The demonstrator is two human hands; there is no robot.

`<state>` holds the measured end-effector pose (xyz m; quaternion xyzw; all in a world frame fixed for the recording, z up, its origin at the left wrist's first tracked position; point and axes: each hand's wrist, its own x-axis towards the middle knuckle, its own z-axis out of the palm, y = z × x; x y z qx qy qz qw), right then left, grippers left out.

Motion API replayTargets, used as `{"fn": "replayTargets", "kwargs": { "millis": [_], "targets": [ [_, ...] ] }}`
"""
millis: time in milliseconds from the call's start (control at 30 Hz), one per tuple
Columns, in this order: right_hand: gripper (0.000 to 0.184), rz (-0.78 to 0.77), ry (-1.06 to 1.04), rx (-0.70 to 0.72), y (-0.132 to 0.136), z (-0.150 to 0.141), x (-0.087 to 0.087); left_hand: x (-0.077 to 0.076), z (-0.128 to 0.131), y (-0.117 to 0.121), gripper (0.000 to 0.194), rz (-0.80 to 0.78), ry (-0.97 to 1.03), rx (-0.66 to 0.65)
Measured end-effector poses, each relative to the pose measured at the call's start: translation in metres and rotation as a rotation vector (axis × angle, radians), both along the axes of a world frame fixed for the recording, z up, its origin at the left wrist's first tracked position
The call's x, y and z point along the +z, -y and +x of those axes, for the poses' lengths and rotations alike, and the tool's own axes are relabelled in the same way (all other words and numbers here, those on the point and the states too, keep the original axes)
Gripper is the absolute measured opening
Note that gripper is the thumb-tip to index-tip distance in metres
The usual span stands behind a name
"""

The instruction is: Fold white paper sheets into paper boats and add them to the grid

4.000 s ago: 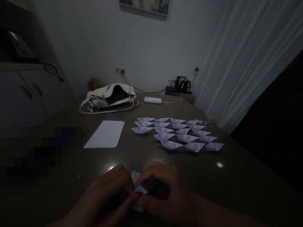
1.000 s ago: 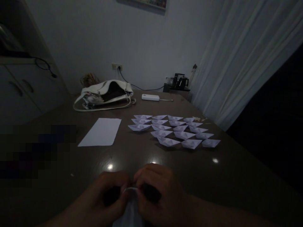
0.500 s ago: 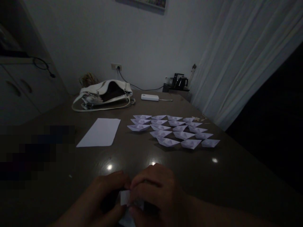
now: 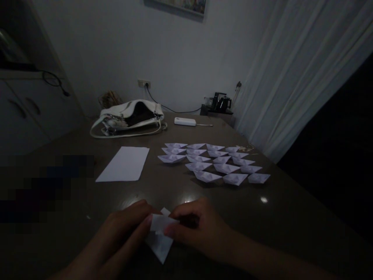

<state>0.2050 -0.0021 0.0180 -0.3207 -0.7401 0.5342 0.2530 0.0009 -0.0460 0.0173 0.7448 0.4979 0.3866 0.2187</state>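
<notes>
Between my two hands is a folded piece of white paper [image 4: 161,245], its lower corner pointing toward me and a flap lying across its upper part. My left hand [image 4: 125,229] grips the paper's left side, thumb on the front and fingers behind. On the right side, my right hand [image 4: 195,223] pinches the flap between thumb and forefinger. Beyond my hands, several folded paper boats [image 4: 206,176] stand in rows on the table. A stack of white paper sheets [image 4: 124,164] lies flat to their left.
The brown table [image 4: 163,190] reaches to the wall. At its back are a white handbag [image 4: 131,116] and a white power bank [image 4: 185,121] with a short strap. A black kettle [image 4: 223,103] stands in the far right corner, beside a white curtain [image 4: 271,77].
My hands have moved slightly apart and up from the near edge. More of the folded paper shows now, with its lower corner and flap in sight.
</notes>
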Motion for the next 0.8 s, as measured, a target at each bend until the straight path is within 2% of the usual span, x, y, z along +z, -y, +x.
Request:
{"fn": "replayTargets", "kwargs": {
  "millis": [67,100,233,267,367,467,633,733,800],
  "targets": [
    [0.029,-0.005,-0.020,-0.033,0.000,-0.001,-0.001,-0.001,-0.001,0.002,0.024,-0.009,0.024,0.088],
    [0.028,-0.002,-0.026,-0.046,0.000,-0.001,-0.001,-0.001,-0.001,0.002,0.024,-0.028,0.037,0.091],
    [0.027,0.003,-0.036,-0.055,0.000,-0.002,-0.001,0.008,0.001,-0.007,0.021,-0.116,0.038,-0.147],
    [0.028,0.016,-0.038,-0.057,0.000,-0.002,-0.001,0.010,0.002,-0.009,0.019,-0.110,0.038,-0.164],
    [0.027,0.076,-0.054,-0.087,0.000,-0.002,-0.002,0.010,0.002,-0.013,0.017,-0.082,0.045,-0.099],
    [0.024,0.096,-0.064,-0.088,0.000,-0.001,-0.002,0.007,0.000,-0.013,0.017,-0.133,0.047,-0.062],
    [0.021,0.132,-0.061,-0.058,0.002,-0.001,0.000,0.007,0.005,-0.013,0.023,-0.364,0.167,-0.137],
    [0.012,0.109,-0.096,-0.056,0.004,-0.001,0.001,0.007,0.008,-0.012,0.023,-0.427,0.258,-0.173],
    [0.022,0.025,-0.127,-0.053,0.005,-0.001,0.001,0.006,0.009,-0.011,0.021,-0.433,0.287,-0.163]
  ]
}}
